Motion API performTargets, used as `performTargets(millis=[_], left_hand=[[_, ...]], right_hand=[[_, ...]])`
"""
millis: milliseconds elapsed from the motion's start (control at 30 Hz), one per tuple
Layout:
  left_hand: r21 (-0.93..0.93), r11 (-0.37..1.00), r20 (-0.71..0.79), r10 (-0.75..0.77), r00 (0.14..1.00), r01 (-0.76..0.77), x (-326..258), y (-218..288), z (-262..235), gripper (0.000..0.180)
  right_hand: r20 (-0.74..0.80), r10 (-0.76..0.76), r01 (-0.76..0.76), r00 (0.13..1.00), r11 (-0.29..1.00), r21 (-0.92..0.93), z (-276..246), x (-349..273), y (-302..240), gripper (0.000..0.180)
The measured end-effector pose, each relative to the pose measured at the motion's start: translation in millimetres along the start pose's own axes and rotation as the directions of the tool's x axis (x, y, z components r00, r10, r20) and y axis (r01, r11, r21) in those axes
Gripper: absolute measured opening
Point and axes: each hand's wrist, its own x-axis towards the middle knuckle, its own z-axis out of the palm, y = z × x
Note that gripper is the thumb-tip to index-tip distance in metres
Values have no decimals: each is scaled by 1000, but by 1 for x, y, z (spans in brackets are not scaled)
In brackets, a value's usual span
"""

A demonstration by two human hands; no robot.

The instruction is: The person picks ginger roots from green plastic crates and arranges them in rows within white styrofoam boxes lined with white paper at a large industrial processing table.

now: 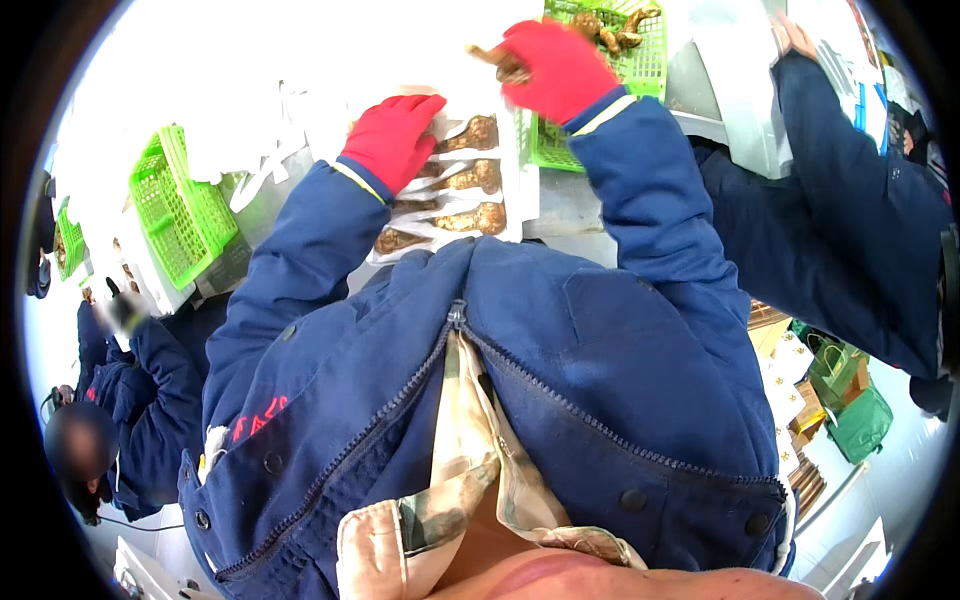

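Note:
My right hand (pixel 562 72), in a red glove, is closed on a brown mushroom (pixel 508 66) with a knobby surface, its pale end poking out to the left. Below it lies a white tray (pixel 512 190) with several brown mushrooms (pixel 472 178) laid in rows, stems and caps side by side. My left hand (pixel 392 140), also red-gloved, rests over the tray's upper left part with its fingers stretched out. It covers some of the mushrooms there. Just beyond my right hand, a green plastic basket (pixel 648 72) holds more mushrooms (pixel 622 32).
Another green basket (pixel 178 215) stands tilted at the left, with a smaller green one (pixel 70 245) farther out. A co-worker's arm (pixel 815 150) reaches onto the table at the right. Another person (pixel 150 400) is at the lower left. Green bags (pixel 860 420) and boxes lie at the lower right.

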Motion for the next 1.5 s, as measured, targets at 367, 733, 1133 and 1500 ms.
performTargets(millis=[367, 733, 1133, 1500], left_hand=[[200, 980, -76, -5, 997, 20, -34, -43, -4, 23], [203, 977, -235, 111, 965, -63, -41, -62, 15, 25], [236, 970, -173, 105, 979, -62, -41, -56, 10, 21], [206, 978, -164, 76, 984, -42, -43, -58, 11, 21]], right_hand=[[365, -34, 187, 930, 901, -392, 39, 6, -12, 41], [113, -255, 278, 960, 909, -311, 45, 8, -11, 19], [178, -117, 191, 977, 851, -490, 54, 17, -2, 15], [423, 165, 126, 891, 805, -579, 43, 33, -35, 16]])
